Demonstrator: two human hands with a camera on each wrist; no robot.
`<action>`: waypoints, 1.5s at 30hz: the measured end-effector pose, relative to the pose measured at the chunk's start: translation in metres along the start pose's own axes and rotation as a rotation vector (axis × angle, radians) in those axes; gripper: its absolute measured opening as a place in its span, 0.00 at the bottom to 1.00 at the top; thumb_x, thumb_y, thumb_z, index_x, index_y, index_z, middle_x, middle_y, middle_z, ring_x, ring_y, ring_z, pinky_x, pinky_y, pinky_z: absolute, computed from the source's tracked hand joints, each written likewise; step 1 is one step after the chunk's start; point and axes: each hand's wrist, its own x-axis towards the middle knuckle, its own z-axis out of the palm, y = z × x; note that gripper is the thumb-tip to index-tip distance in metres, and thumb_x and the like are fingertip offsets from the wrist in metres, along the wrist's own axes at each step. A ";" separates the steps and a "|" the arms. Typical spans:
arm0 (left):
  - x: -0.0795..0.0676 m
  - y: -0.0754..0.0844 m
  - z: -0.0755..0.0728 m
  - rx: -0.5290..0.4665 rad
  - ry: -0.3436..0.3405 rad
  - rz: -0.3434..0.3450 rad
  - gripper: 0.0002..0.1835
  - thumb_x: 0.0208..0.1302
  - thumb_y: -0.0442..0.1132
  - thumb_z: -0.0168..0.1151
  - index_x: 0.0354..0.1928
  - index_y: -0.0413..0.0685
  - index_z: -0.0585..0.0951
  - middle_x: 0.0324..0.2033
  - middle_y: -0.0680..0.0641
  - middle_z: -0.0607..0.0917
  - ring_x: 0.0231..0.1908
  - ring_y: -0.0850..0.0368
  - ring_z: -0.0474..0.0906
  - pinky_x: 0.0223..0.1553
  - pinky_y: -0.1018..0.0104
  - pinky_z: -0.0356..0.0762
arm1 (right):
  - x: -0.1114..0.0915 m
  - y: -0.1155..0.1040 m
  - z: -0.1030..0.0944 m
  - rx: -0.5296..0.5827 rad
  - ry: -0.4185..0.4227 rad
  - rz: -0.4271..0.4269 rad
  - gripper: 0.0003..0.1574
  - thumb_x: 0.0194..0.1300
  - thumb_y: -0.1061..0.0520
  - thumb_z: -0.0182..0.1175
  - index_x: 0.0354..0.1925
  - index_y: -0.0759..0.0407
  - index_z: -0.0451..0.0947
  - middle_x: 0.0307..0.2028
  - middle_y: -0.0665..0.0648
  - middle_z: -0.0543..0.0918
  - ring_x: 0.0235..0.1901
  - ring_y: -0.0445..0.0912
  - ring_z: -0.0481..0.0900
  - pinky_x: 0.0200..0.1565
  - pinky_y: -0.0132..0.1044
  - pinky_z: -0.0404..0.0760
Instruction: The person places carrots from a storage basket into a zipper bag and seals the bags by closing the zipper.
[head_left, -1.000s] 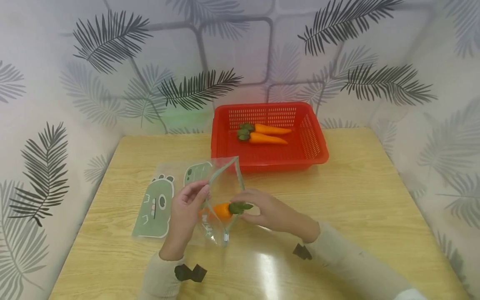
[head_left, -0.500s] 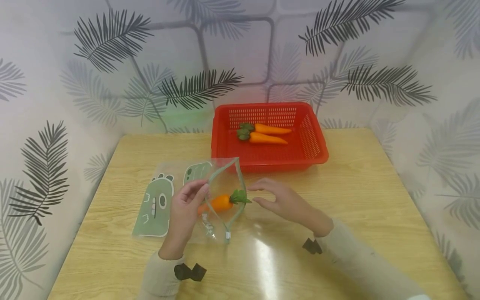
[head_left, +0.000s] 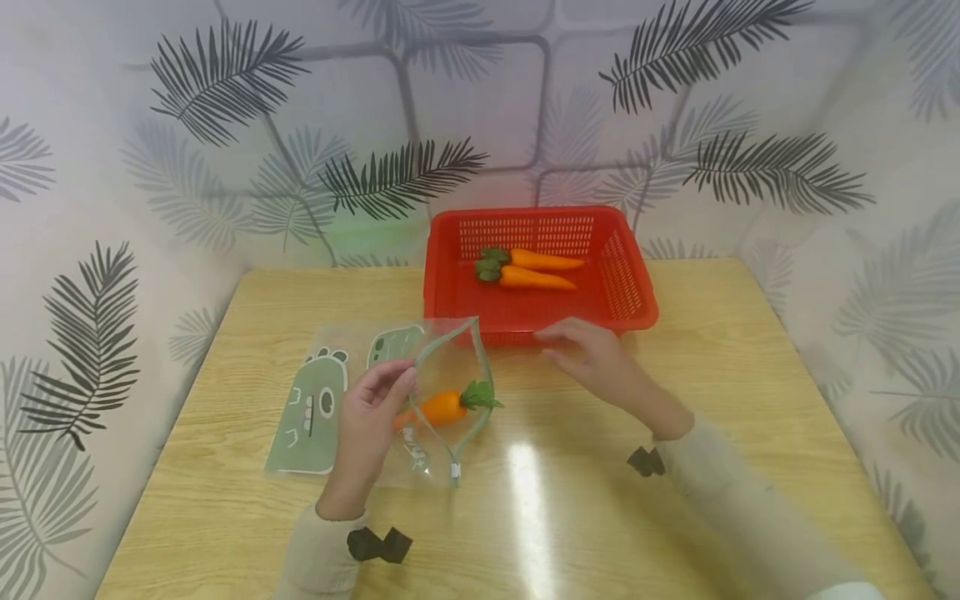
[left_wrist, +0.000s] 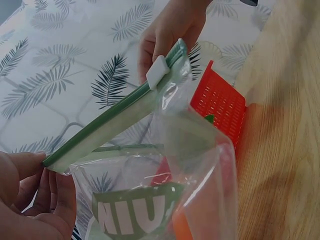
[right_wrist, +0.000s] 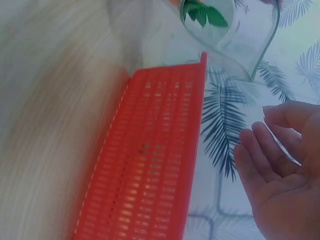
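L hand [head_left: 375, 408], approx. 7 o'clock: thumb & fingers pinch the open edge of the bag [head_left: 315, 417] on the table [head_left: 600, 517]. Carrot [head_left: 442, 408], at 3 o'clock from L hand, lies in bag, leafy end at mouth. R hand [head_left: 592, 354], approx. 2 o'clock from carrot: fingers loosely bent, thumb apart, holding nil, near the rim of the red basket [head_left: 517, 308]. Therein, 2 carrots [head_left: 536, 277] side by side, leaves to 9 o'clock, tips to 3. Patterned wall [head_left: 480, 100] at 12.

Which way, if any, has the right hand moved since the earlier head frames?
Yes: the right hand has moved forward and rightward, away from the clear slider bag, toward the stationary red plastic basket.
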 end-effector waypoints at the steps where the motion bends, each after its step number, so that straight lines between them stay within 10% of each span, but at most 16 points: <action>1: 0.000 0.000 0.000 -0.002 0.001 0.000 0.14 0.62 0.39 0.62 0.46 0.38 0.79 0.39 0.35 0.79 0.37 0.45 0.76 0.43 0.67 0.78 | 0.002 0.003 -0.003 -0.012 0.003 0.008 0.18 0.60 0.56 0.64 0.50 0.55 0.77 0.45 0.50 0.80 0.47 0.42 0.76 0.51 0.39 0.75; 17: 0.000 -0.001 0.000 -0.002 0.005 -0.009 0.14 0.60 0.41 0.63 0.45 0.40 0.80 0.38 0.36 0.79 0.38 0.41 0.75 0.42 0.66 0.78 | 0.047 0.027 -0.020 -0.045 -0.061 0.152 0.22 0.62 0.55 0.62 0.54 0.60 0.75 0.51 0.56 0.78 0.51 0.49 0.73 0.56 0.46 0.70; 28: -0.001 -0.002 0.001 -0.014 0.003 -0.018 0.15 0.60 0.41 0.64 0.45 0.39 0.80 0.39 0.33 0.78 0.35 0.53 0.76 0.42 0.67 0.79 | 0.094 0.038 -0.006 -0.107 -0.297 0.265 0.29 0.64 0.52 0.59 0.60 0.61 0.70 0.57 0.57 0.75 0.57 0.50 0.69 0.60 0.45 0.66; 45: -0.001 -0.002 -0.001 -0.035 0.002 -0.012 0.15 0.60 0.41 0.64 0.46 0.39 0.80 0.41 0.33 0.78 0.35 0.54 0.77 0.43 0.66 0.78 | 0.128 0.062 0.022 -0.222 -0.435 0.448 0.36 0.65 0.52 0.58 0.66 0.63 0.60 0.64 0.60 0.65 0.63 0.53 0.61 0.64 0.47 0.58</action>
